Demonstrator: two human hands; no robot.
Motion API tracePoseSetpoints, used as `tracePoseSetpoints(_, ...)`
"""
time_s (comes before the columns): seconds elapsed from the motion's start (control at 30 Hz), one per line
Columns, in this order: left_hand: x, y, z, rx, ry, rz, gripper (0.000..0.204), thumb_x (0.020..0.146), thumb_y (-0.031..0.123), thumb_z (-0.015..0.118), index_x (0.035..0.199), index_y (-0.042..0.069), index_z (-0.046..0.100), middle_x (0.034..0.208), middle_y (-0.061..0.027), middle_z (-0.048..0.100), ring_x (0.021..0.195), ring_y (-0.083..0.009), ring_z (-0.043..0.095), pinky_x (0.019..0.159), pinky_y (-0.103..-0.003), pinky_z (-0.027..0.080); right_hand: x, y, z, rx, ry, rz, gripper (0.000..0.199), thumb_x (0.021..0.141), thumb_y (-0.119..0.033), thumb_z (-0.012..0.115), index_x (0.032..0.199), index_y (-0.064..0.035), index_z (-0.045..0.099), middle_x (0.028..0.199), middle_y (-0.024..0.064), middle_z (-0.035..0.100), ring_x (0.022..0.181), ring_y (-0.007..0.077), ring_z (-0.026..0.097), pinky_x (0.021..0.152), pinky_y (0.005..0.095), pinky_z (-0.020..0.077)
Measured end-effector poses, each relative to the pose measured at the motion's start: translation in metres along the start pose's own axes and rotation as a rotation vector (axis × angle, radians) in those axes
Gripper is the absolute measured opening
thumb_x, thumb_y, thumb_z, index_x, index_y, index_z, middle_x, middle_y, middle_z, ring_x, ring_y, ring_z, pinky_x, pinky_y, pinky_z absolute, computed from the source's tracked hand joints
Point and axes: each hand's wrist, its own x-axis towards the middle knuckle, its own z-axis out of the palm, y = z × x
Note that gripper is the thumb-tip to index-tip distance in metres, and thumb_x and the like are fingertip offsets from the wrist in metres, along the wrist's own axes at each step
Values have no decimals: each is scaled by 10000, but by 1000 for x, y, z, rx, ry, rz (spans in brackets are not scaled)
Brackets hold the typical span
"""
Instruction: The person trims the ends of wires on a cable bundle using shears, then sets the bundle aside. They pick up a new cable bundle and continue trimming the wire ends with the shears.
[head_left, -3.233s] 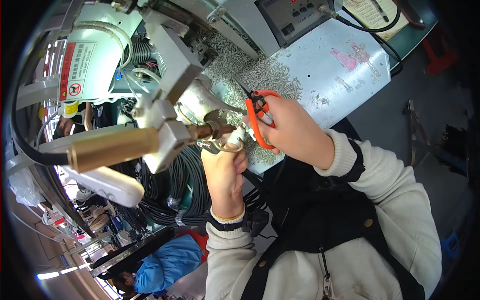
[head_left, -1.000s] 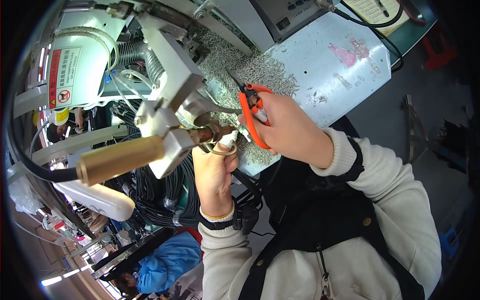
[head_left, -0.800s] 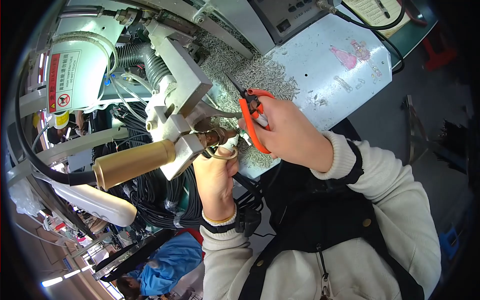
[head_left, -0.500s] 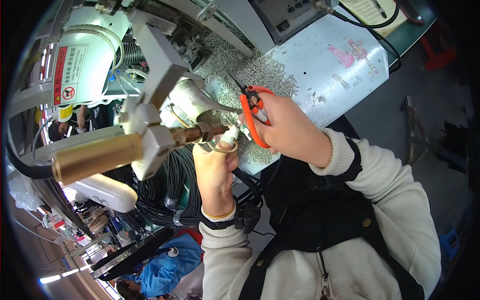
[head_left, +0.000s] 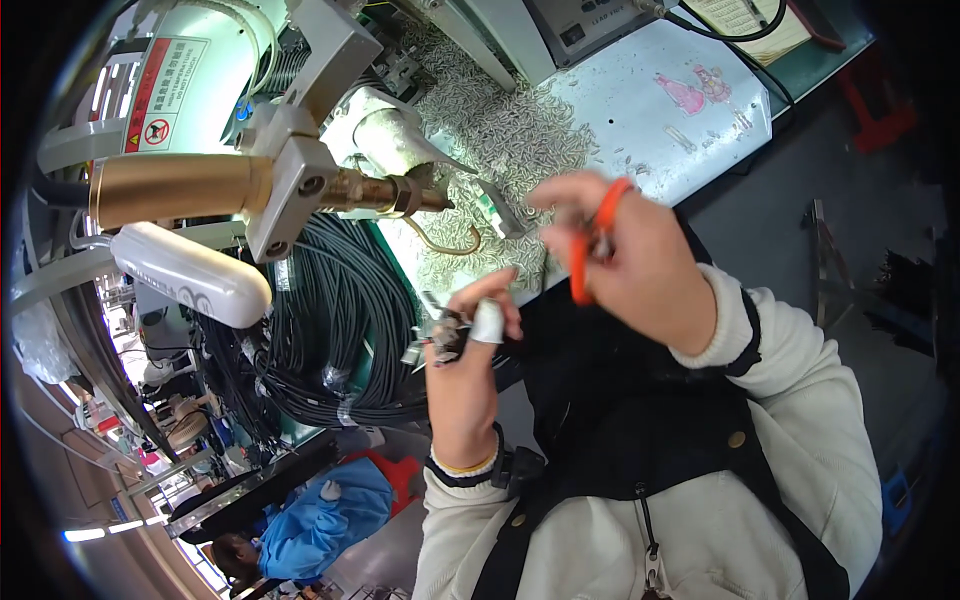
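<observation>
My right hand (head_left: 630, 265) is shut on orange-handled snips (head_left: 590, 245), held up in front of my chest and blurred. My left hand (head_left: 470, 345), one finger capped in white, pinches a small dark wire part (head_left: 443, 333) at the bench edge. Above and left of both hands a brass-coloured nozzle (head_left: 180, 190) in a grey clamp (head_left: 295, 185) ends in a threaded tip (head_left: 400, 195), with a bent brass hook (head_left: 445, 240) hanging below the tip.
A heap of small metal bits (head_left: 500, 140) covers the pale bench top (head_left: 660, 120). Coils of black cable (head_left: 330, 330) hang at the left. A grey control box (head_left: 580, 25) stands behind. A person in blue (head_left: 310, 520) sits far below.
Both hands have pulled away from the nozzle tip toward me. My left hand dropped lower with the small part; my right hand swung right with the snips. The nozzle shifted slightly.
</observation>
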Motion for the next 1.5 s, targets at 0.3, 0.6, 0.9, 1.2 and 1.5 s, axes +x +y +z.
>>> tracePoseSetpoints(0.3,-17,1,12,-159,-43,-255,280,790,-27,525,1065,-5,483,803,-31,513,655,-86,472,572,-199,372,-15,-6,1,76,-420,-36,167,746,-43,585,905,-5,549,689,90,568,575,170,561,516,264,423)
tracePoseSetpoints(0.6,-23,5,5,-15,49,-2,159,756,-68,562,908,-34,532,706,-7,498,593,-47,449,537,-161,351,-28,6,5,-143,-269,-462,203,738,-38,618,928,-6,554,696,108,588,548,160,576,488,247,429)
tracePoseSetpoints(0.9,-22,9,27,269,286,160,185,729,-90,575,902,-29,557,679,14,489,613,-34,444,531,-154,327,-25,-10,7,567,-380,455,159,746,-29,612,888,-9,544,649,88,577,515,130,567,458,226,427)
tracePoseSetpoints(1.2,-20,-7,20,524,180,470,196,720,-70,594,898,7,572,705,12,512,575,-38,414,521,-160,318,-35,0,18,122,-255,-115,116,769,-85,578,835,-21,508,634,63,553,544,157,569,480,280,443)
tracePoseSetpoints(1.5,-16,0,14,-56,262,-96,121,725,-32,614,834,0,570,721,-3,550,621,-55,460,571,-172,345,-26,-6,14,731,-385,492,119,797,-100,563,779,-11,485,613,60,541,445,122,541,402,193,412)
